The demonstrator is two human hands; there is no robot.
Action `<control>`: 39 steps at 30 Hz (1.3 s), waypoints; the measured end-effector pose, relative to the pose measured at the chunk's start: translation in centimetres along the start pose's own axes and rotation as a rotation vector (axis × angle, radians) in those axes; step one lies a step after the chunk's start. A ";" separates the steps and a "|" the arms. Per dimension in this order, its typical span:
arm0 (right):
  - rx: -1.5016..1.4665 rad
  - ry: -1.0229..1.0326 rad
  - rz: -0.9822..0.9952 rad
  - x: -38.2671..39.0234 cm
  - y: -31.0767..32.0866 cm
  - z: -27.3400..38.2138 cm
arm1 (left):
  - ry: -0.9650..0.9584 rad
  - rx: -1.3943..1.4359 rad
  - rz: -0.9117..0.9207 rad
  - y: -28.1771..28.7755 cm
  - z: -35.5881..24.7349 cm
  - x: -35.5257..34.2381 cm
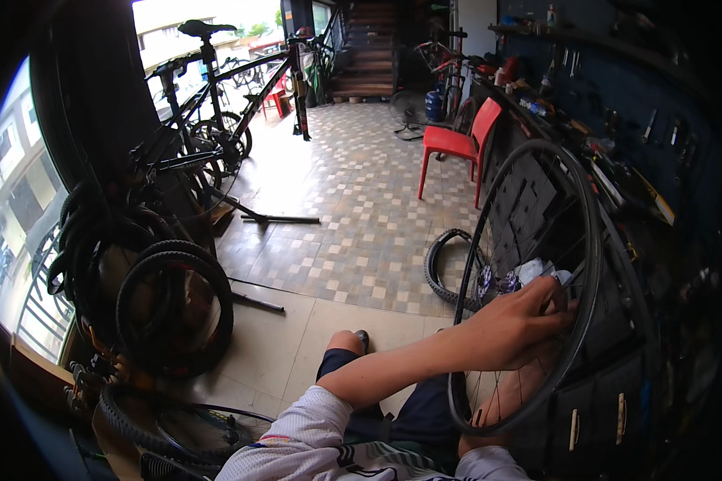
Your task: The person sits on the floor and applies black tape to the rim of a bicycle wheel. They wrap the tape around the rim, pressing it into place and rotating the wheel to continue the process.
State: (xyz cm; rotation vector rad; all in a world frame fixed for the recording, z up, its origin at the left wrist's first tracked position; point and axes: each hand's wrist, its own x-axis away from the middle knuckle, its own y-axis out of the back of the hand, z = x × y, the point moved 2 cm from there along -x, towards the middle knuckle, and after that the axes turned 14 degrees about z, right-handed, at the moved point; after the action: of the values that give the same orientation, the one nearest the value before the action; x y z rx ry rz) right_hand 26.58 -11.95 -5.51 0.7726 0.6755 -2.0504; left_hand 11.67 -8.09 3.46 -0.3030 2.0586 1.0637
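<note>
A bicycle wheel (592, 240) with a black rim and thin spokes stands upright at my right side, no tyre visible on it. My left arm reaches across my body to it. My left hand (529, 317) is closed at the spokes near the rim's right side, fingers bent together; what they pinch is too small to make out. Behind the spokes, my right forearm (515, 389) rises toward the same spot. My right hand is mostly covered by the left, so its fingers do not show. Shiny purplish and white material shows near the hub.
A loose tyre (435, 264) lies beyond the wheel, near a red chair (449, 140). Along the right wall runs a cluttered workbench (610, 180). At left, several tyres (176, 309) are piled below a bicycle frame on a stand (217, 88). Another wheel (136, 421) lies at lower left.
</note>
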 end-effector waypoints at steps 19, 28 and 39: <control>0.000 0.013 0.016 -0.4 -0.4 0.0 | -0.010 -0.058 0.068 1.6 1.2 0.0; -0.009 0.010 0.026 -0.5 -0.9 0.1 | 0.014 -0.461 -0.169 1.5 1.6 0.4; -0.028 0.002 0.030 -0.5 -1.1 -0.2 | -0.023 -0.128 0.057 2.9 1.0 0.1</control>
State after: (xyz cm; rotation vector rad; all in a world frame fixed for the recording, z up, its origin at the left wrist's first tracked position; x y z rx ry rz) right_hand 25.91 -11.01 -5.08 0.7644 0.6889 -2.0091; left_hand 10.66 -5.54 4.75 -0.2966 1.9935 1.2304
